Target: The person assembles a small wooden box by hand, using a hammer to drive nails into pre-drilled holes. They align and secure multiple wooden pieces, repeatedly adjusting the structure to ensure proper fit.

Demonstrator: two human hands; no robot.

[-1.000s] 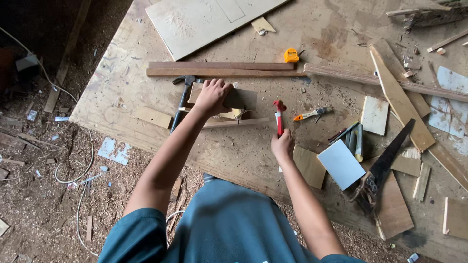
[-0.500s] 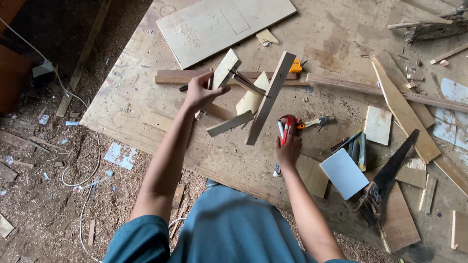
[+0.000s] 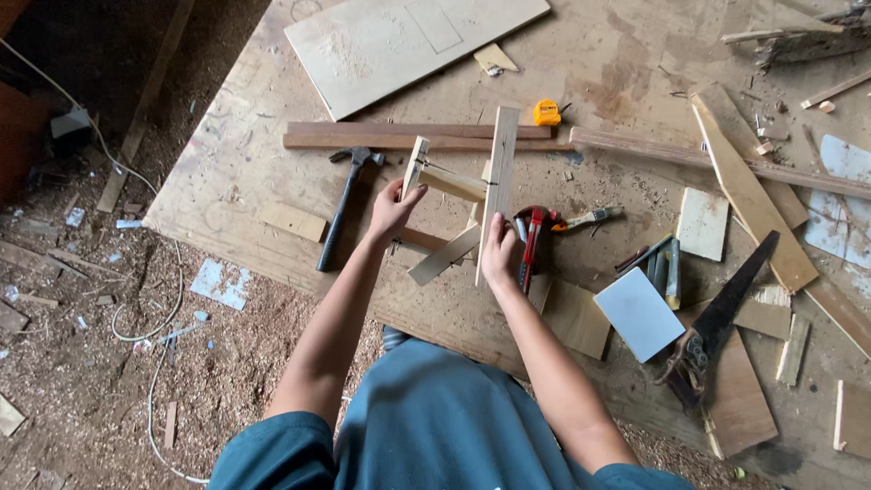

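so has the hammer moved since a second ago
No. The hammer lies as before on the workbench, its head just below the left end of the long brown strip. The left hand has lifted the wooden frame beside it.

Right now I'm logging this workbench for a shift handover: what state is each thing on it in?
Left hand: gripping one upright of the wooden frame.
Right hand: gripping the frame's long slat.
Wooden frame: tilted up off the workbench, held in both hands.
Hammer: lying flat, untouched.
Handsaw: lying flat on scraps.
Yellow tape measure: lying on the bench; tape not out.
Red-handled tool: lying beside the right hand.
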